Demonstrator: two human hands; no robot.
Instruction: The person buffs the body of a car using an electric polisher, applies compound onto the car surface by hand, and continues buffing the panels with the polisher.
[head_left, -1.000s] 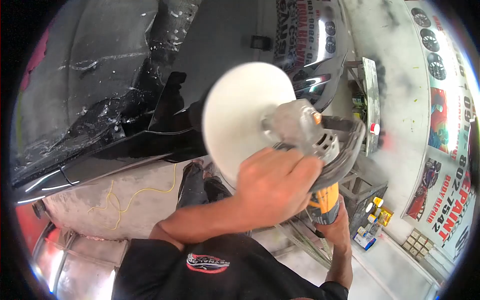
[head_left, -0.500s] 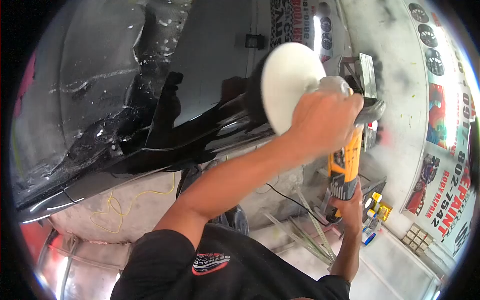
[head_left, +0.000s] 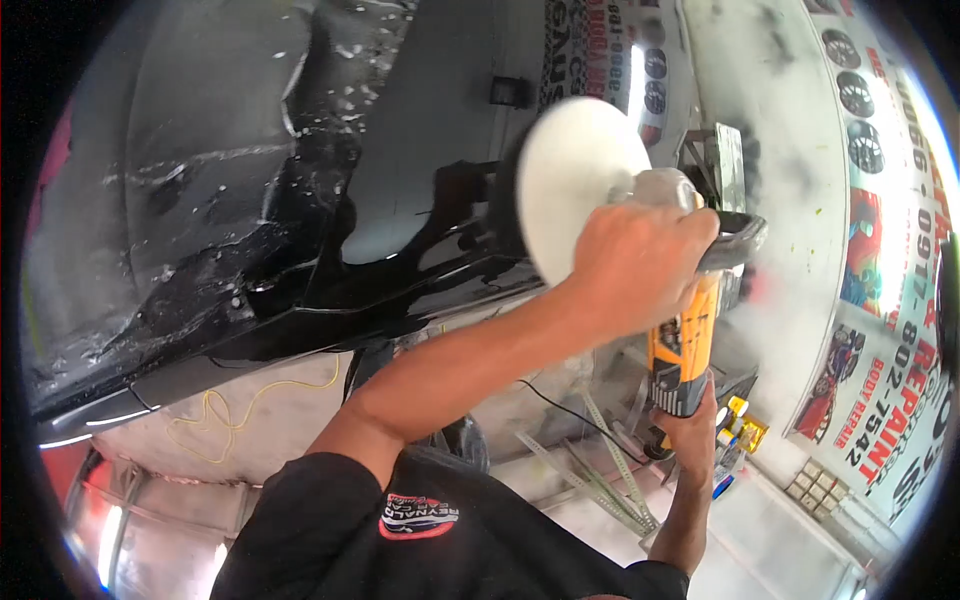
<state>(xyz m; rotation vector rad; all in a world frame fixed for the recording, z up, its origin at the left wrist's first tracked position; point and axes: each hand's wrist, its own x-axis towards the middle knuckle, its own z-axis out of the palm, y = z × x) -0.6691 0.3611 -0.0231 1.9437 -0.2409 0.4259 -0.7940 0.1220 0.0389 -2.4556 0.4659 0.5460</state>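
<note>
A polisher [head_left: 682, 335] with an orange and grey body is held in both my hands. My left hand [head_left: 645, 260] is closed around the front, by the dark loop handle [head_left: 738, 240]. My right hand [head_left: 692, 428] wraps the rear end of the body, its fingers partly hidden. The polisher's round white pad [head_left: 575, 190] stands on edge, its far side facing the glossy black car panel [head_left: 420, 130]. Pad and panel look to be in contact, though the contact face is hidden.
Wrinkled, speckled plastic film [head_left: 200, 150] covers the car's left part. A yellow cord [head_left: 230, 420] lies below the panel; a black cord [head_left: 570, 408] runs near the polisher. Perforated metal strips [head_left: 600, 480], small containers [head_left: 740, 425] and a wall banner [head_left: 880, 370] are to the right.
The polisher and both hands have shifted slightly left and down in view, the pad still against the panel. The view has also moved a little. Both grips stay the same.
</note>
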